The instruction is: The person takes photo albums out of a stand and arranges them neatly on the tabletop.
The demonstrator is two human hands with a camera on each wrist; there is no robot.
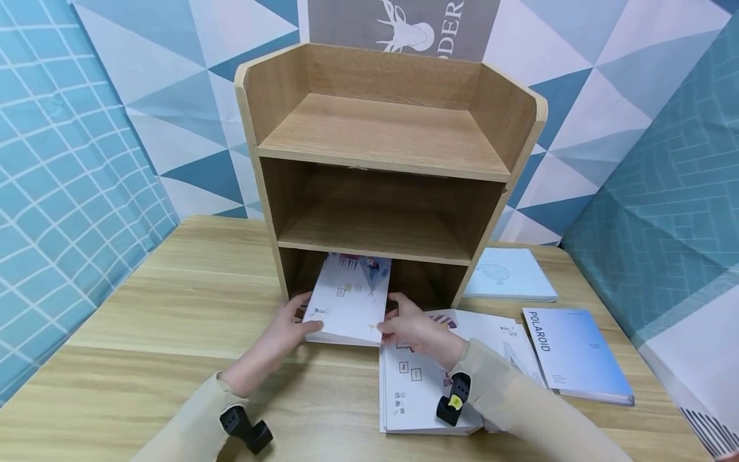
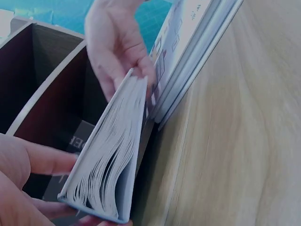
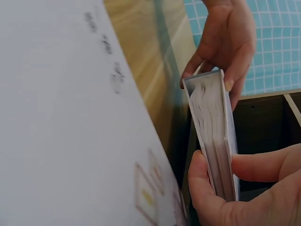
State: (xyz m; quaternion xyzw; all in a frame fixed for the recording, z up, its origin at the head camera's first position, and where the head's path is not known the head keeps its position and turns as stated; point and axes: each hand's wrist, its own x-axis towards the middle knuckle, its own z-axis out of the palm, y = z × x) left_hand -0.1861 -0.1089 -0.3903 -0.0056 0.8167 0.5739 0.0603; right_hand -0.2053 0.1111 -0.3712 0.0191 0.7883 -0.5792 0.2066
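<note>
In the head view a thick white book (image 1: 349,301) lies with its far end inside the bottom compartment of a wooden shelf (image 1: 375,253). My left hand (image 1: 291,327) grips the book's left side, thumb on top of the cover. At its right side my right hand (image 1: 410,324) pinches the near corner. The left wrist view shows the book's page edges (image 2: 110,146) fanned between its covers, with fingers on both sides. From the right wrist, thumb and fingers of the right hand (image 3: 249,197) hold the book across its thickness, and the left hand (image 3: 228,42) grips the far end.
White books (image 1: 424,385) lie stacked under my right forearm. A blue Polaroid book (image 1: 580,353) is on the right, and a pale blue book (image 1: 510,273) lies beside the shelf. Dark grey with light lettering (image 2: 77,136) shows inside the lower compartment. Wooden table (image 1: 173,308) extends leftward.
</note>
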